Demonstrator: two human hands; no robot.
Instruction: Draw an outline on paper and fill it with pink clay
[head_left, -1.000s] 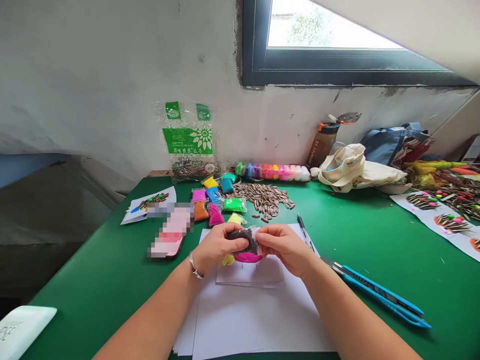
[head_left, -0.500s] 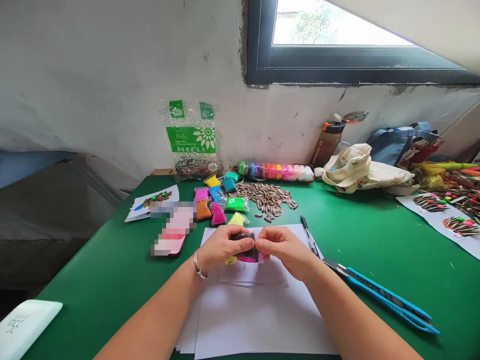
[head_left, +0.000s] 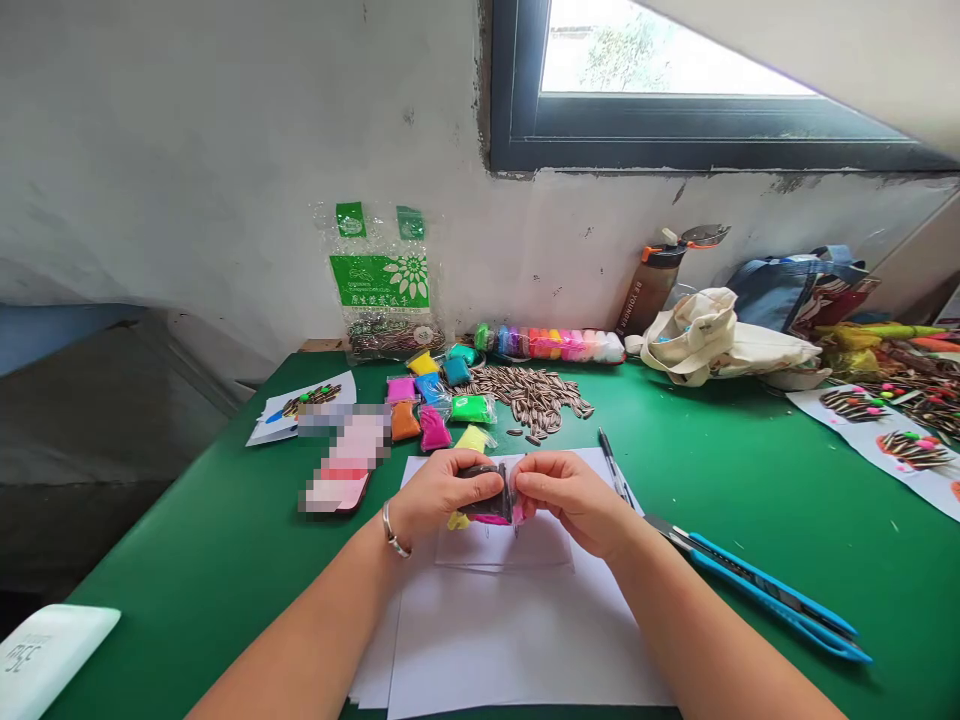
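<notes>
My left hand [head_left: 442, 490] is closed around a small packet of black clay [head_left: 481, 497] in clear plastic, its thumb lying across the front. The fingertips of my right hand [head_left: 571, 492] pinch the plastic at the packet's right edge. Pink and yellow bits show just below and behind the packet, partly hidden by my fingers. Both hands are above a small white paper [head_left: 502, 555] with drawn lines, which lies on larger white sheets [head_left: 525, 640].
Several coloured clay packets [head_left: 435, 428] and a heap of sunflower seeds [head_left: 536, 395] lie beyond my hands. A blue utility knife [head_left: 772, 590] and a pen [head_left: 611, 460] are to the right. A pink phone-like object [head_left: 345, 470] and decorated cards [head_left: 300, 410] sit at left.
The view has shifted slightly. Both hands keep hold of the packet, which has tilted a little, with more of its black face showing between the fingers.
</notes>
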